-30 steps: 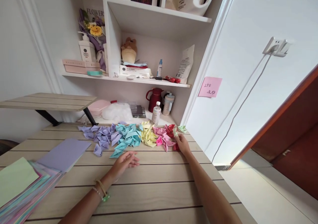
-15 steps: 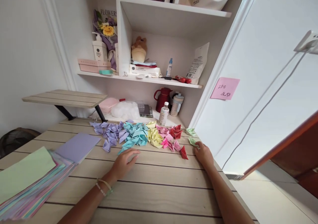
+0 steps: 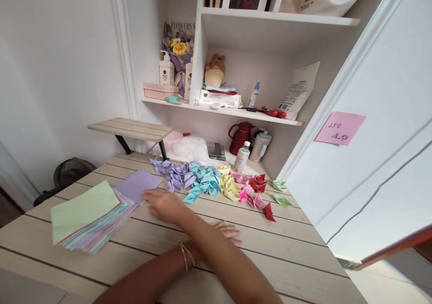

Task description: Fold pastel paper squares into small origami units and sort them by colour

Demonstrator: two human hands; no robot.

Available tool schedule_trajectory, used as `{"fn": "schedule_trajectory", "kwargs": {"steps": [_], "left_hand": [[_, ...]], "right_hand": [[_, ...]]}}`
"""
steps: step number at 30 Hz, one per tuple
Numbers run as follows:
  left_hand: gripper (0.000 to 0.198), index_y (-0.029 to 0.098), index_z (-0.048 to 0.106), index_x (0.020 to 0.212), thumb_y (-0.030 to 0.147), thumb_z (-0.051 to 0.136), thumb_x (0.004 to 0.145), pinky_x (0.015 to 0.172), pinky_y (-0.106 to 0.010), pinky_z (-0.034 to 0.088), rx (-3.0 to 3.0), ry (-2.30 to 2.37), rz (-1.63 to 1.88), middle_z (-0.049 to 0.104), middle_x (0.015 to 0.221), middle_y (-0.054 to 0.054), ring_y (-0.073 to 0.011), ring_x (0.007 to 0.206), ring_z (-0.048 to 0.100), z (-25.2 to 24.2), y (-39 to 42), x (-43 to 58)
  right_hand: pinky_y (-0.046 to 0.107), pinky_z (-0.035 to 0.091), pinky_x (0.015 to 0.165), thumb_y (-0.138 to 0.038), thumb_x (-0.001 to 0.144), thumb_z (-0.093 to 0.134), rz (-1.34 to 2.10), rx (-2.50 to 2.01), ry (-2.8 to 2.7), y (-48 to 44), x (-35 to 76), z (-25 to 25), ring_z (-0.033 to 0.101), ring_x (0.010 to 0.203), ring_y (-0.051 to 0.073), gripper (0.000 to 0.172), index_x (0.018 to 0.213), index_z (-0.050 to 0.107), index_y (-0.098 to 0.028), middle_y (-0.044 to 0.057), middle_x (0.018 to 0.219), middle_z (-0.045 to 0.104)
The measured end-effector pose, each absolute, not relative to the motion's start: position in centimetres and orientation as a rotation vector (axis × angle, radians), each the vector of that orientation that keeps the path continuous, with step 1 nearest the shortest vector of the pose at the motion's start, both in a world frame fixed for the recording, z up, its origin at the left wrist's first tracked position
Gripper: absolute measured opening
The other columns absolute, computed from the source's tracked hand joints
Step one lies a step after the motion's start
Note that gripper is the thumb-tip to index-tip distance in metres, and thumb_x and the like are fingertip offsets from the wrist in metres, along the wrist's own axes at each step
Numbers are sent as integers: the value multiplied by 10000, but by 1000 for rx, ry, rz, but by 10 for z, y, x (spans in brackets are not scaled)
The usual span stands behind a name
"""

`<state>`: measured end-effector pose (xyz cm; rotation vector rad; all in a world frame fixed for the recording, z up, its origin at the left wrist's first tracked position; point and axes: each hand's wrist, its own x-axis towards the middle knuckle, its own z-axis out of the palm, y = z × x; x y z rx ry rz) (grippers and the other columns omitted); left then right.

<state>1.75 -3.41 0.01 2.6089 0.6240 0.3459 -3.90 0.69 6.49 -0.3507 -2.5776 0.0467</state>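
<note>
My right arm crosses over my left. My right hand (image 3: 165, 205) reaches left, its slightly blurred fingers apart at the right edge of a purple paper sheet (image 3: 137, 182); I cannot tell whether they touch it. Beneath the right forearm, my left hand (image 3: 227, 232) lies on the table with fingers stretched out and nothing held. Beside the purple sheet is a fanned stack of coloured paper (image 3: 86, 209), pale green on top. Folded paper boats lie in colour groups: purple (image 3: 175, 173), blue (image 3: 204, 178), yellow (image 3: 229, 187), pink (image 3: 249, 196), red (image 3: 269, 212) and green (image 3: 282, 200).
The wooden table (image 3: 290, 254) meets a white shelf unit (image 3: 249, 117). A small raised stand (image 3: 131, 128) is at the back left. A plastic bottle (image 3: 242, 158), a red jug (image 3: 240, 137) and a tumbler (image 3: 261, 145) stand behind the boats. A pink note (image 3: 340, 128) hangs on the right.
My right hand has left the green boat and swung left across my left arm to the purple sheet. My left hand has moved away from the blue boats. The view has turned left.
</note>
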Motion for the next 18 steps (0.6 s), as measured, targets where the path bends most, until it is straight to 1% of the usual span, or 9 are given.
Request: {"fn": "schedule_trajectory", "kwargs": {"steps": [3,4,5,6,8,10,11,13,18], "left_hand": [[494,241,473,1252,467,467,812,1078,-435,132,2603,611,343,389,1385,-55,-253,1309,257,-1,-30,19],[507,238,472,1252,479,469,806,1073,-449,139,2594,608,386,391,1383,-63,-259,1306,261,0,-30,20],[514,239,478,1246,489,478,797,1070,-452,147,2583,610,427,398,1378,-65,-263,1303,269,1,-31,20],[513,244,488,1237,495,486,790,1069,-448,155,2574,613,456,409,1372,-64,-264,1298,279,2,-33,21],[507,255,499,1225,499,494,782,1067,-444,163,2566,621,475,421,1364,-59,-261,1291,294,3,-35,21],[505,258,502,1221,498,501,777,1063,-452,164,2564,630,478,428,1358,-61,-261,1285,304,3,-35,22],[504,256,504,1218,496,506,775,1060,-456,164,2562,634,479,431,1355,-64,-262,1282,307,2,-35,22],[502,249,509,1212,491,515,771,1056,-459,166,2555,639,476,437,1350,-69,-264,1279,311,2,-34,22],[494,248,513,1209,484,515,775,1059,-447,162,2543,619,478,437,1351,-68,-254,1277,318,-1,-30,22]], "right_hand": [[269,345,969,-170,894,342,-131,-303,-2674,0,-109,61,395,1207,138,383,1275,363,-138,77,1353,410],[279,366,946,-160,903,332,-178,-286,-2714,0,-123,58,390,1211,140,371,1272,356,-141,75,1368,390],[288,389,916,-155,911,325,-224,-273,-2749,0,-133,55,414,1190,143,335,1241,387,-149,72,1351,414],[294,410,878,-153,917,322,-272,-246,-2777,1,-139,52,465,1138,150,292,1186,436,-152,71,1298,473],[303,437,796,-157,918,333,-368,-184,-2810,4,-144,46,564,973,170,225,1030,528,-145,64,1107,604],[304,439,738,-146,904,365,-449,-140,-2809,5,-144,42,597,840,179,202,884,566,-141,52,922,654],[301,435,724,-136,893,384,-477,-128,-2800,5,-144,41,597,814,180,195,833,570,-143,48,872,658],[292,425,714,-121,874,414,-507,-112,-2778,5,-144,41,590,806,176,187,774,568,-155,42,835,659],[278,417,698,-136,853,432,-485,-170,-2739,6,-141,47,576,774,167,192,723,569,-175,21,799,659]]}}
